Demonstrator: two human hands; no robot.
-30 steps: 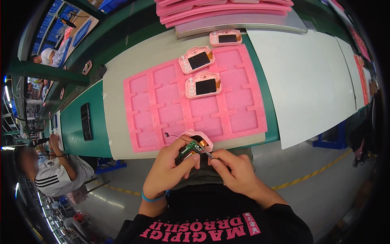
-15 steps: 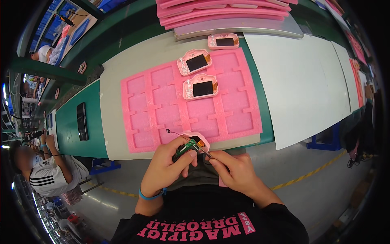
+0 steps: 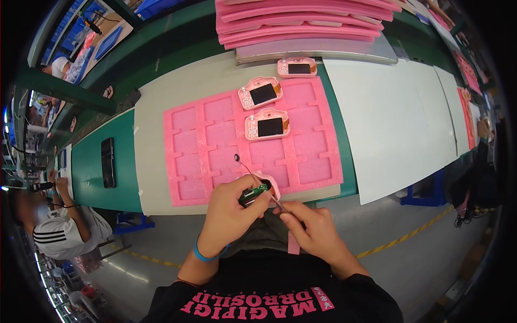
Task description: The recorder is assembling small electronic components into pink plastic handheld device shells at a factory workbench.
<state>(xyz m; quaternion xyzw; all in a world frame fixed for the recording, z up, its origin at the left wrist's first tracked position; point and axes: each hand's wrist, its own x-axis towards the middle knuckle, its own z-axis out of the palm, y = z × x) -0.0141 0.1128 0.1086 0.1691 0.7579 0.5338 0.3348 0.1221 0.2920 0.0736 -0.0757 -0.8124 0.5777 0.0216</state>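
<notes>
Between the fingers and thumb of my left hand (image 3: pixel 229 212) is a small green circuit board (image 3: pixel 252 195). A thin wire runs up from it to a small round black part (image 3: pixel 237 158). Pinched in my right hand (image 3: pixel 312 223) is a slim metal tool (image 3: pixel 278 204), perhaps tweezers, with its tip close to the board. A pink camera shell (image 3: pixel 274 182) lies just behind the board at the table's near edge, mostly hidden by my left hand. Farther off, two pink camera shells with dark screens, one (image 3: pixel 267 126) nearer and one (image 3: pixel 260 93) behind it, rest on the pink foam tray (image 3: pixel 186 199).
A third camera shell (image 3: pixel 298 68) sits beyond the tray. Stacked pink foam trays (image 3: pixel 301 24) stand at the back. A black phone (image 3: pixel 109 162) lies on the green mat to the left, and a white board (image 3: pixel 393 124) to the right. A co-worker (image 3: pixel 70 226) sits at far left.
The circuit board has tilted in my left hand, and the wire with its round black part now reaches higher and farther right. My right hand has moved slightly nearer to me with the tool.
</notes>
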